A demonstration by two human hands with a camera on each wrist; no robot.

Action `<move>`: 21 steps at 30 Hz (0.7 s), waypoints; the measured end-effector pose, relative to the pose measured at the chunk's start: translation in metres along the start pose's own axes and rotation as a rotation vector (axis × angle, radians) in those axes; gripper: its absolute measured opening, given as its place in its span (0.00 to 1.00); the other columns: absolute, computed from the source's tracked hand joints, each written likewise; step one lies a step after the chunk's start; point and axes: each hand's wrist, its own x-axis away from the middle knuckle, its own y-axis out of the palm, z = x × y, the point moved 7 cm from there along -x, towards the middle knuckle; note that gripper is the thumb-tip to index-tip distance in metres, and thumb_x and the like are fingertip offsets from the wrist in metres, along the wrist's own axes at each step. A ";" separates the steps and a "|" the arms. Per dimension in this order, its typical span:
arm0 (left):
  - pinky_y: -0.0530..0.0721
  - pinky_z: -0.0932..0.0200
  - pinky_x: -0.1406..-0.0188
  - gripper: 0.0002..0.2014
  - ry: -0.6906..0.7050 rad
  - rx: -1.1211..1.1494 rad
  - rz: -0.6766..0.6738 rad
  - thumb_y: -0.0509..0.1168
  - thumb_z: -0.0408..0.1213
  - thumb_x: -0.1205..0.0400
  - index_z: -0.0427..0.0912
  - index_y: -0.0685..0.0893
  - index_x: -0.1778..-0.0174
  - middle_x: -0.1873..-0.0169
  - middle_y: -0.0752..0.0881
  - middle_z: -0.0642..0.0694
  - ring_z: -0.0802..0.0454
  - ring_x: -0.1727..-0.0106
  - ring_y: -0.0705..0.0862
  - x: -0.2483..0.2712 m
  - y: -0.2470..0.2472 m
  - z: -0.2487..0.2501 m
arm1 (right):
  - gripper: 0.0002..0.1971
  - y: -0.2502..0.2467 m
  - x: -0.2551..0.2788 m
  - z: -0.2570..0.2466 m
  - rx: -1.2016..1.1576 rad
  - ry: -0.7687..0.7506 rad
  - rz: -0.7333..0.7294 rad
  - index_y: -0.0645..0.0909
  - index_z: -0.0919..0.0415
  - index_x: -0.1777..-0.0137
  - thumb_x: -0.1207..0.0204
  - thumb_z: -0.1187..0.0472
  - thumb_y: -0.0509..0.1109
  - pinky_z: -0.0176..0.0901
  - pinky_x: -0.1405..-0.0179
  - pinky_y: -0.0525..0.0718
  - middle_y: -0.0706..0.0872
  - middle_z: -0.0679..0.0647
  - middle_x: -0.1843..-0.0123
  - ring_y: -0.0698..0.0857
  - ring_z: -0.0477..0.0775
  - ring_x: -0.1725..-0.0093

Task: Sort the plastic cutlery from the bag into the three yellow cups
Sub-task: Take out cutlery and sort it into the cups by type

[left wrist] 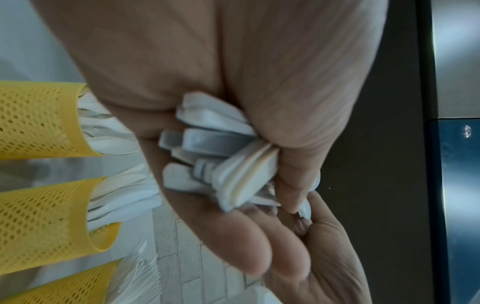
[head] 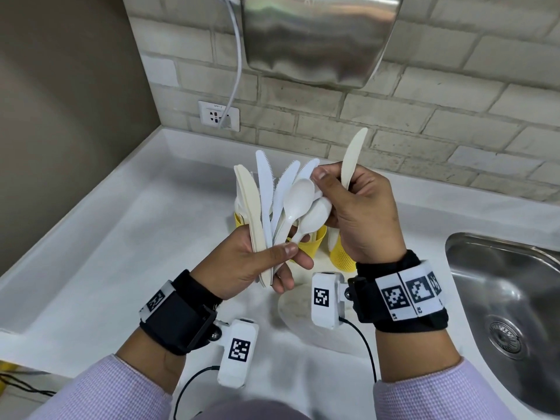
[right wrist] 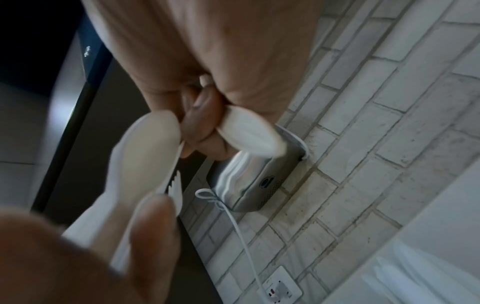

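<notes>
My left hand (head: pixel 257 265) grips a fanned bundle of white and cream plastic knives and spoons (head: pixel 272 207) by the handles; the left wrist view shows the handle ends (left wrist: pixel 221 164) packed in the palm. My right hand (head: pixel 360 207) holds a cream knife (head: pixel 353 156) upright in curled fingers, and its thumb presses on the bowl of a white spoon (head: pixel 315 216) in the bundle. Three yellow mesh cups (head: pixel 342 256) (head: pixel 309 244) (head: pixel 239 219) stand behind the hands, mostly hidden. In the left wrist view each cup (left wrist: pixel 39 121) holds cutlery.
A steel sink (head: pixel 500 283) lies to the right. A hand dryer (head: pixel 321 37) hangs on the brick wall above, its white cable running to a socket (head: pixel 218 115). A pale round shape (head: pixel 297 313) lies on the white counter (head: pixel 121 253) below the hands.
</notes>
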 end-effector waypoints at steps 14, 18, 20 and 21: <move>0.84 0.55 0.72 0.15 0.001 -0.037 0.003 0.67 0.37 0.18 0.34 0.84 0.38 0.54 0.93 0.39 0.46 0.73 0.85 0.000 0.005 -0.001 | 0.12 -0.011 0.000 -0.005 -0.100 -0.002 0.017 0.84 0.62 0.61 0.14 0.69 0.67 0.36 0.79 0.64 0.64 0.59 0.70 0.61 0.49 0.77; 0.85 0.55 0.71 0.14 -0.003 -0.045 -0.010 0.66 0.36 0.17 0.35 0.84 0.37 0.55 0.92 0.40 0.47 0.73 0.85 0.000 0.008 0.000 | 0.11 -0.010 0.001 -0.006 -0.029 0.012 0.000 0.82 0.65 0.60 0.15 0.70 0.67 0.35 0.78 0.65 0.68 0.64 0.66 0.62 0.50 0.78; 0.84 0.55 0.71 0.14 0.003 -0.054 -0.004 0.66 0.36 0.17 0.33 0.83 0.37 0.54 0.92 0.39 0.47 0.73 0.85 0.000 0.007 0.001 | 0.10 -0.008 0.002 -0.007 0.021 0.015 -0.022 0.82 0.71 0.58 0.15 0.69 0.67 0.38 0.75 0.63 0.70 0.65 0.67 0.64 0.50 0.78; 0.84 0.55 0.71 0.15 0.002 -0.056 0.000 0.66 0.36 0.17 0.31 0.83 0.37 0.54 0.92 0.39 0.47 0.73 0.85 0.001 0.007 0.001 | 0.10 -0.008 0.002 -0.007 0.028 0.013 -0.021 0.81 0.72 0.58 0.14 0.69 0.67 0.41 0.74 0.63 0.69 0.65 0.68 0.63 0.50 0.78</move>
